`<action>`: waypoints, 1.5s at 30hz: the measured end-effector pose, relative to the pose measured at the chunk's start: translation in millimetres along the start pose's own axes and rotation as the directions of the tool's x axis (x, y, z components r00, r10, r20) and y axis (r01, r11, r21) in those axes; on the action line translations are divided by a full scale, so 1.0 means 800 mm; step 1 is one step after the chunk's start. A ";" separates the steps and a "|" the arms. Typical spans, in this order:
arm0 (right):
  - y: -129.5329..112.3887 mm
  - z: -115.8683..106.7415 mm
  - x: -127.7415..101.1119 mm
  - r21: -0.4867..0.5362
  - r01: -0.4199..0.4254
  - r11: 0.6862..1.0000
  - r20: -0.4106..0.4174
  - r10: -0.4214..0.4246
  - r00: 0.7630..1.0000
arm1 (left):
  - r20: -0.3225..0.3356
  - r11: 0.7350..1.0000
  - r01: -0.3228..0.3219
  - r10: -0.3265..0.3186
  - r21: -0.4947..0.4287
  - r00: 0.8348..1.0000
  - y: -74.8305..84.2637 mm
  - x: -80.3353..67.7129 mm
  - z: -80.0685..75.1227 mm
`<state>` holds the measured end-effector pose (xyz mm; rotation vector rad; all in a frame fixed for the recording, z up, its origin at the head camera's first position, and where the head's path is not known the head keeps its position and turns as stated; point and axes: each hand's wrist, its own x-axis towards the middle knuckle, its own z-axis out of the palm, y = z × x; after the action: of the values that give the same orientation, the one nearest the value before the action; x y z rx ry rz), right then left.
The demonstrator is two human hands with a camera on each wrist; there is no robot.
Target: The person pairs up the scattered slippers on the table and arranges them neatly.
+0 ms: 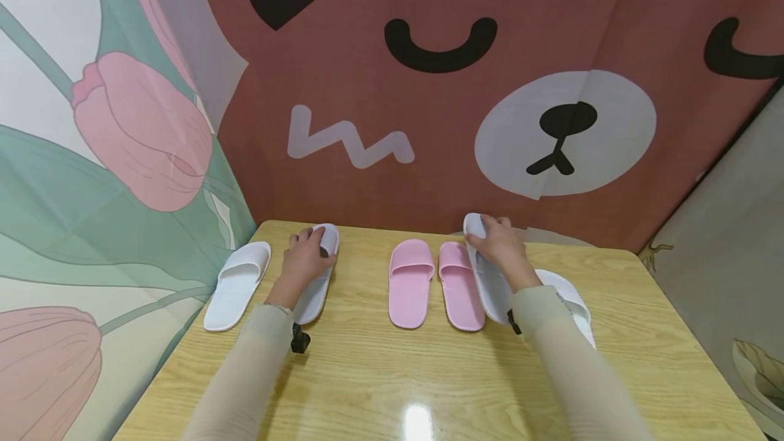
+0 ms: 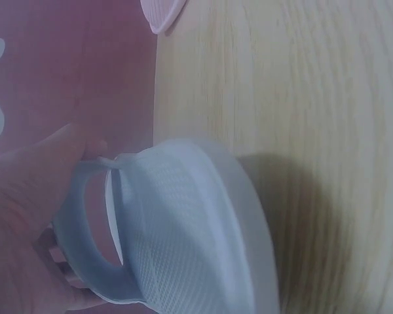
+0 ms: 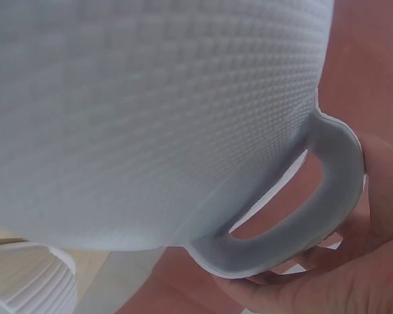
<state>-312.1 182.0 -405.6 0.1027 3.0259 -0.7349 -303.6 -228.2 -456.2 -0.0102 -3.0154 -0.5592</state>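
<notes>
My left hand [image 1: 301, 263] grips a white slipper [image 1: 315, 295] across its strap, thumb on one side and fingers on the other. In the left wrist view that slipper [image 2: 190, 229] tilts, and a shadow falls on the wood beside it. My right hand [image 1: 499, 245] holds another white slipper [image 1: 488, 283] by the strap, raised in front of part of the right pink slipper [image 1: 461, 295]. In the right wrist view its textured sole [image 3: 150, 131] fills most of the picture. The left pink slipper [image 1: 409, 298] lies between my hands, toe toward the wall.
A white slipper [image 1: 233, 291] lies at the table's left edge, and another [image 1: 566, 291] sits right of my right hand, partly behind the forearm. The wooden table [image 1: 367, 380] meets a bear-printed backdrop [image 1: 343, 196] behind and a tulip-printed one [image 1: 141, 128] at left.
</notes>
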 end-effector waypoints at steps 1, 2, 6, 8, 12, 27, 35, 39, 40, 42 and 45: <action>-0.001 0.001 0.000 0.006 -0.004 1.000 0.002 0.004 1.000 | 0.000 1.000 0.000 0.000 -0.003 1.000 0.000 0.000 0.000; -0.003 0.002 0.001 0.010 -0.008 1.000 0.004 0.008 1.000 | 0.002 1.000 -0.001 0.001 -0.003 1.000 0.000 0.001 0.001; -0.008 0.003 0.001 0.021 -0.019 1.000 0.007 0.019 1.000 | 0.002 1.000 -0.001 0.001 -0.002 1.000 -0.001 0.002 0.003; -0.010 0.004 0.002 0.016 -0.015 1.000 0.006 0.015 1.000 | 0.006 1.000 0.003 -0.003 0.001 1.000 -0.001 0.002 0.003; -0.016 0.006 0.002 0.012 0.004 1.000 -0.003 -0.004 1.000 | 0.007 1.000 0.008 -0.008 0.003 1.000 0.000 0.002 0.003; -0.039 0.015 -0.001 0.030 -0.002 1.000 0.005 0.002 1.000 | -0.004 1.000 -0.002 0.002 -0.007 1.000 0.001 0.001 0.006; -0.052 0.021 -0.002 0.027 -0.007 1.000 0.016 0.007 1.000 | -0.003 1.000 -0.011 0.011 -0.011 1.000 0.000 0.001 0.006; -0.058 0.025 -0.003 0.033 -0.009 0.999 0.024 0.008 1.000 | 0.000 1.000 -0.010 0.010 -0.014 1.000 -0.001 0.001 0.009; -0.060 0.025 -0.002 0.032 -0.006 0.999 0.021 0.005 1.000 | 0.000 1.000 -0.010 0.010 -0.015 1.000 -0.001 0.002 0.009; -0.064 0.027 -0.002 0.031 0.001 1.000 0.016 -0.001 1.000 | -0.003 1.000 -0.011 0.011 -0.020 1.000 0.000 0.003 0.009; -0.070 0.030 -0.002 0.032 0.006 0.999 0.016 -0.007 1.000 | 0.000 1.000 -0.010 0.010 -0.023 1.000 0.000 0.003 0.008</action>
<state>-314.1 121.1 -401.2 0.0874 3.0017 -0.7814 -306.4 -225.6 -462.0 -0.0268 -3.0067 -0.5926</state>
